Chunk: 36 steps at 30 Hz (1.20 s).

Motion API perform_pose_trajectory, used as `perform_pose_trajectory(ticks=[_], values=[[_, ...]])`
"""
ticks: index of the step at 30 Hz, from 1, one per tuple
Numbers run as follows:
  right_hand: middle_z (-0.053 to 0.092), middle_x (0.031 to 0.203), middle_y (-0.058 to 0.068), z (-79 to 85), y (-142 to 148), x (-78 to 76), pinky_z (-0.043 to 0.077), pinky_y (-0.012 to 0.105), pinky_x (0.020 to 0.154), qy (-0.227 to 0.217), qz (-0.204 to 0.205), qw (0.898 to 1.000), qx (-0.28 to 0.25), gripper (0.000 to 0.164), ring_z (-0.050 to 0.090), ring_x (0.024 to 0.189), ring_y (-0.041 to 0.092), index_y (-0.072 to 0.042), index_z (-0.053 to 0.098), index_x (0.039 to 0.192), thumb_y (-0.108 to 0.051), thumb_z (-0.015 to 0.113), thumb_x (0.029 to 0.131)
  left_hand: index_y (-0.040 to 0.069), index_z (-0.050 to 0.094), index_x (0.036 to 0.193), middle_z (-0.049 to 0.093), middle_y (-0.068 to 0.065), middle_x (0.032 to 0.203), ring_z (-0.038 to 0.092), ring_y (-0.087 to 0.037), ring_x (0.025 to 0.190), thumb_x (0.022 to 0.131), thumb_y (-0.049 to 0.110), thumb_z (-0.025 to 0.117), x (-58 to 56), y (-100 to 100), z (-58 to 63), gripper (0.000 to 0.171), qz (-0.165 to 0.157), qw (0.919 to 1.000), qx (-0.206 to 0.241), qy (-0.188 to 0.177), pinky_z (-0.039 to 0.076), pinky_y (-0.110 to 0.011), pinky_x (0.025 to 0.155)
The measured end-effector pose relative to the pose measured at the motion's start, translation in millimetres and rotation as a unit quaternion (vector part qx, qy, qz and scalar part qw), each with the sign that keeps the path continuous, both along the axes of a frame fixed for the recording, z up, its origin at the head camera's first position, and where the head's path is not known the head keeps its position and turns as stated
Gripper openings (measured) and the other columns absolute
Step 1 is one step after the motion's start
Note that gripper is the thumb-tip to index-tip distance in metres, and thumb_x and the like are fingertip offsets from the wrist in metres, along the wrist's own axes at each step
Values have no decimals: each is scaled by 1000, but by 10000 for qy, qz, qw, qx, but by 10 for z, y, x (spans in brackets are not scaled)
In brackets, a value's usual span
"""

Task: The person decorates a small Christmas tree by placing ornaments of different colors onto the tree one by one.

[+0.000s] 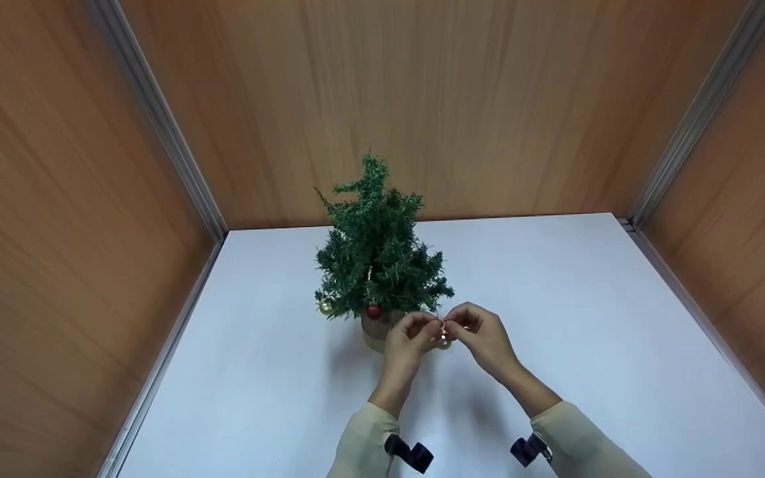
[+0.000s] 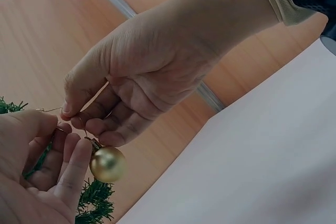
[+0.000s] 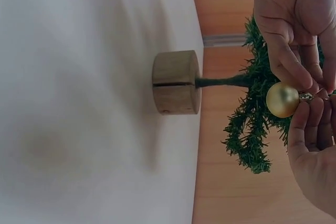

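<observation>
A gold Christmas bauble (image 1: 445, 344) hangs between my two hands, in front of the lower right of a small artificial Christmas tree (image 1: 379, 259). My left hand (image 1: 410, 340) pinches the bauble's thin string with thumb and fingertips. From the other side my right hand (image 1: 487, 338) pinches the same string, fingertips nearly touching the left ones. Up close in the left wrist view, the gold bauble (image 2: 107, 164) dangles below the right hand (image 2: 142, 72), beside the left hand (image 2: 42, 166). In the right wrist view, fingers partly cover the bauble's cap.
A red bauble (image 1: 373, 311) and another gold bauble (image 1: 326, 307) hang on the tree's lower branches. The tree stands on a round wooden base (image 3: 176, 82) on the white table (image 1: 250, 372). Wood-grain panels (image 1: 489, 106) enclose the back and both sides.
</observation>
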State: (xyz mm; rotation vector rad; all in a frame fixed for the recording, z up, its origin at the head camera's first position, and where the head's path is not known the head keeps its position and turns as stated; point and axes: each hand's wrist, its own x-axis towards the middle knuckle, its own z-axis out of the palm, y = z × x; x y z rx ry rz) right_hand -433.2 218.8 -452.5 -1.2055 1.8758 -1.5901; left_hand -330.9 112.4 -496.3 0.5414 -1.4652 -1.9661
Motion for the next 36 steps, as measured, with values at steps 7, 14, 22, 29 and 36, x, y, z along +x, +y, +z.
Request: perform_pose_trajectory(ticks=[7, 14, 22, 29, 36], values=[[66, 89, 13, 31, -61, -7, 58, 27, 71, -33, 35, 9999, -97, 5, 62, 79, 16, 3, 66, 96, -1, 64, 94, -6, 59, 105, 68, -11, 95, 69, -17, 84, 95, 5, 63, 3, -23, 50, 15, 175, 9994, 178, 241, 62, -33, 79], [65, 90, 13, 92, -137, 7, 58, 26, 74, -245, -3, 9996, -132, 9, 63, 79, 16, 6, 65, 100, -3, 63, 95, -7, 56, 107, 66, -9, 92, 68, -15, 83, 97, 4, 60, -5, -64, 82, 15, 274, 9985, 265, 402, 61, -32, 79], [64, 90, 16, 101, -219, -9, 57, 26, 72, -197, -52, 9995, -233, 11, 62, 79, 18, 6, 65, 101, -3, 62, 95, -4, 57, 108, 65, -10, 94, 68, -17, 86, 98, 7, 61, -12, -106, 100, 16, 374, 9984, 243, 333, 61, -34, 81], [65, 90, 13, 80, -263, -38, 57, 30, 72, -207, -98, 9996, -163, 13, 62, 79, 20, 6, 65, 103, -5, 62, 96, -3, 58, 107, 64, -10, 93, 67, -17, 84, 97, 7, 62, -45, -121, 103, 15, 549, 9982, 131, 201, 61, -34, 80], [65, 88, 5, 36, -273, -65, 57, 31, 73, -271, -182, 9995, -55, 11, 61, 79, 17, 2, 68, 102, -6, 62, 96, -5, 58, 105, 62, -10, 91, 66, -17, 82, 96, 5, 63, -70, -120, 76, 15, 646, 9976, 155, 198, 62, -34, 78]])
